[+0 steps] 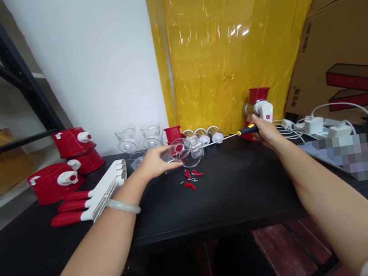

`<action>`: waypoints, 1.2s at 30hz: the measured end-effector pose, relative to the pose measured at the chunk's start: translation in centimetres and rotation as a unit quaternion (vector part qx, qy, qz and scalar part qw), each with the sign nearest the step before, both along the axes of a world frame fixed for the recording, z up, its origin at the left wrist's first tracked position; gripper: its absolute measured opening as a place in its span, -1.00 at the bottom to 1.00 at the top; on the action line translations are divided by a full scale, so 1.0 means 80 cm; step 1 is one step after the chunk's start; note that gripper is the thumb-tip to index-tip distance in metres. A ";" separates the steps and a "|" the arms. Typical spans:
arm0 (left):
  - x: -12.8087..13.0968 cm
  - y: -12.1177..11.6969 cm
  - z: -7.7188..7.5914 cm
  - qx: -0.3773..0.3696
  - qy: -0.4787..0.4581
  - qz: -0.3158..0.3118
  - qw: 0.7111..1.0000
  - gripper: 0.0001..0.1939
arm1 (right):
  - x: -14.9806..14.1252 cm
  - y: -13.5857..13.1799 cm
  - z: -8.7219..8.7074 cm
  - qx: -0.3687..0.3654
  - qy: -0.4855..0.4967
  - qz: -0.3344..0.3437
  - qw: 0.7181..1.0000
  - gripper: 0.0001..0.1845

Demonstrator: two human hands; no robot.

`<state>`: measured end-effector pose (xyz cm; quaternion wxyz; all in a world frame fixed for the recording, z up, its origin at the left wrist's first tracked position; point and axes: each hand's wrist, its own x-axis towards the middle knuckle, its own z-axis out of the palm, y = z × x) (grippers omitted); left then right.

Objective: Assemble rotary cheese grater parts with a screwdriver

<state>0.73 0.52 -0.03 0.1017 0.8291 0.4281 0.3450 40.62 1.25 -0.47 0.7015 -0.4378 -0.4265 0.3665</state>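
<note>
My left hand (155, 161) grips a clear plastic funnel-shaped part (182, 153) lying on its side on the black table (234, 195). My right hand (264, 129) is closed round the yellow-and-black handle of a screwdriver (235, 135). Its thin shaft points left toward the clear part. Small red clips and tiny screws (190, 178) lie on the table just in front of the clear part. A red-and-white grinder-like unit (258, 107) stands right behind my right hand.
Red lids with white knobs (63, 163) and red-and-white handles (92, 198) sit at left. More clear parts (140, 137), a red cup (173, 134) and metal drums (204, 135) line the back. Chargers and white cables (316, 125) lie at right. Yellow film and cardboard boxes stand behind.
</note>
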 end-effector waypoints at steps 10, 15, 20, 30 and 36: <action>0.001 -0.001 0.002 0.008 0.004 0.001 1.000 -0.30 | -0.004 0.007 0.004 -0.001 0.121 0.024 0.992 -0.84; 0.000 -0.004 0.005 0.005 0.011 -0.004 1.000 -0.31 | -0.006 0.011 -0.002 0.012 0.115 0.019 0.993 -0.86; 0.002 -0.007 0.018 0.005 -0.021 0.022 1.000 -0.25 | -0.003 0.013 -0.004 -0.007 0.133 -0.029 0.991 -0.89; 0.043 0.009 0.149 0.028 0.184 -0.031 0.982 -0.40 | 0.007 0.026 -0.021 0.017 0.056 -0.113 0.992 -0.75; 0.118 0.026 0.177 -0.024 0.306 -0.071 0.949 -0.46 | 0.000 0.028 -0.024 0.005 0.057 -0.052 0.997 -0.77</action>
